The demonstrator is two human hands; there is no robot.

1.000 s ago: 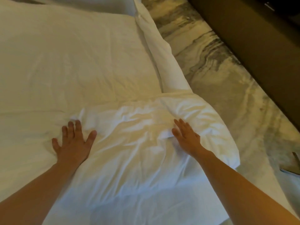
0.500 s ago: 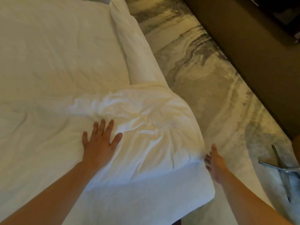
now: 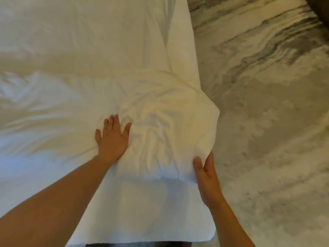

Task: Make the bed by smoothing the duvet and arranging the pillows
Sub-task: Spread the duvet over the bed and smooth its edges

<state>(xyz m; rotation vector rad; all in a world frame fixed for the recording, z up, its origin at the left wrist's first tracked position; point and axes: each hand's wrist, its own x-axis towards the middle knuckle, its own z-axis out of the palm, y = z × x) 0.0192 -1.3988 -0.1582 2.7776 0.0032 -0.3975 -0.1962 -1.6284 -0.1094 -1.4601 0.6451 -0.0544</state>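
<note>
The left hand [image 3: 113, 138] lies flat, palm down and fingers spread, pressing on the white duvet [image 3: 74, 50] just left of the duvet's puffed, wrinkled corner [image 3: 170, 125]. The right hand [image 3: 207, 177] is set against the near right side of that corner, fingers straight and pointing away from the person, with the thumb on the fabric. It is open, not clenched, and a fold of cloth bulges just above its fingertips. Creases fan out from the corner between the two hands. Beyond the corner the duvet runs smoother across the bed. Below the corner, toward the person, a flat white layer [image 3: 142, 220] hangs over the bed's edge. Right of the corner lies grey-and-cream marbled carpet [image 3: 267, 122], blurred.
</note>
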